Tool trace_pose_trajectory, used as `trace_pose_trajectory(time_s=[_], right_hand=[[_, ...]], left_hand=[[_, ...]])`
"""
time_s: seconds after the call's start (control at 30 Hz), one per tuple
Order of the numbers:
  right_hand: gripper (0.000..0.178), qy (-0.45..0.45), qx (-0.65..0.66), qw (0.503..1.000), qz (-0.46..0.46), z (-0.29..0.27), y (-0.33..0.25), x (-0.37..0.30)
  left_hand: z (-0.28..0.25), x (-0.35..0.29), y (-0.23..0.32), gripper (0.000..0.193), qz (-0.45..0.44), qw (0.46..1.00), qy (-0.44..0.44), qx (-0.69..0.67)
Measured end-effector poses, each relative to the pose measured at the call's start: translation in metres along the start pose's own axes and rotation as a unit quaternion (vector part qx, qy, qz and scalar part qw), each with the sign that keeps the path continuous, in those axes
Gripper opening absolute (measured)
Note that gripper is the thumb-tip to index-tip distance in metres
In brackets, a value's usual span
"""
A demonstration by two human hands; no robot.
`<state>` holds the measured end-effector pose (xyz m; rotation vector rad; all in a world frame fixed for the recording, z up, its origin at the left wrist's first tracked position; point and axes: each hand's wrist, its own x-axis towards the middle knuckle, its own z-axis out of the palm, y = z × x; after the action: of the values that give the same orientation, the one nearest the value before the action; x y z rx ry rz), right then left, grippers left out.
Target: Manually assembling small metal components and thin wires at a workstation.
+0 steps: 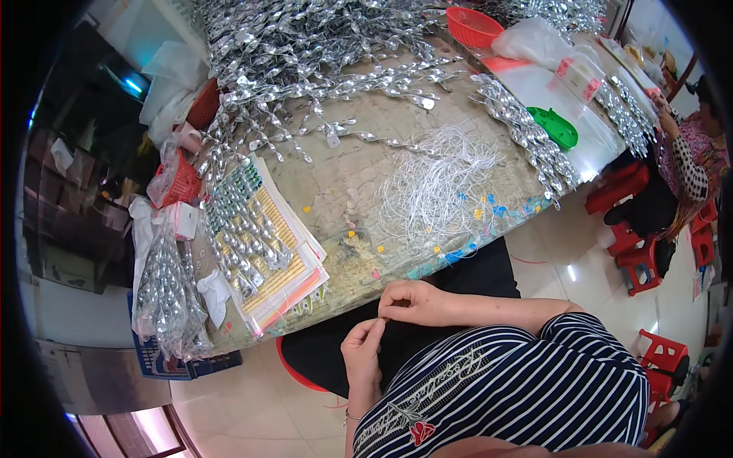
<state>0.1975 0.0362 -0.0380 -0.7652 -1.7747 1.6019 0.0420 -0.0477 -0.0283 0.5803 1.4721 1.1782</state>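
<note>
My left hand point(361, 353) and my right hand point(413, 302) meet in front of my body, just off the table's near edge. Both are closed in a pinch, thumbs and fingertips almost touching. Whatever lies between the fingertips is too small to make out. Beyond my right hand, a loose tangle of white thread point(435, 191) is spread on the worn table point(343, 183). To the left, silver twisted strands point(256, 237) lie across a yellow-striped pad point(275, 210) on a stack of papers. A large heap of similar silver strands point(305, 46) covers the far side.
A red basket point(473, 27) and a green dish point(553, 128) stand toward the right. At the left corner hangs a clear bag of silver pieces point(168, 298), above a blue crate point(153, 359). Another person point(691, 172) sits at far right, near red stools point(641, 263).
</note>
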Motion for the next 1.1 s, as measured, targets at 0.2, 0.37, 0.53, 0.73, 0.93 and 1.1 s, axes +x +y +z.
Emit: trace_pose_trajectory(time_s=[0.2,0.37,0.53,0.73,0.93,1.1], right_hand=[[0.01,0.01,0.002,1.0,-0.005,0.0,0.007,-0.002],[0.014,0.009,-0.004,1.0,-0.028,0.004,0.01,0.0],[0.019,-0.035,0.032,0.997,0.065,0.006,-0.003,-0.007],[0.024,-0.072,0.005,0.997,0.016,0.004,0.01,-0.008],[0.021,-0.097,-0.049,0.994,-0.015,-0.003,-0.001,-0.01],[0.019,-0.104,-0.063,0.992,-0.038,-0.003,0.002,-0.012]], left_hand=[[-0.002,0.004,-0.007,0.011,-0.011,1.0,0.008,-0.015],[-0.009,0.002,-0.013,0.01,-0.007,0.999,-0.003,-0.041],[-0.007,0.002,-0.013,0.009,-0.008,1.0,-0.006,-0.019],[-0.012,-0.001,-0.015,0.01,-0.014,1.0,-0.026,0.005],[-0.015,-0.006,-0.018,0.01,-0.038,0.997,-0.064,-0.004],[-0.016,-0.01,-0.021,0.011,-0.057,0.996,-0.071,-0.02]])
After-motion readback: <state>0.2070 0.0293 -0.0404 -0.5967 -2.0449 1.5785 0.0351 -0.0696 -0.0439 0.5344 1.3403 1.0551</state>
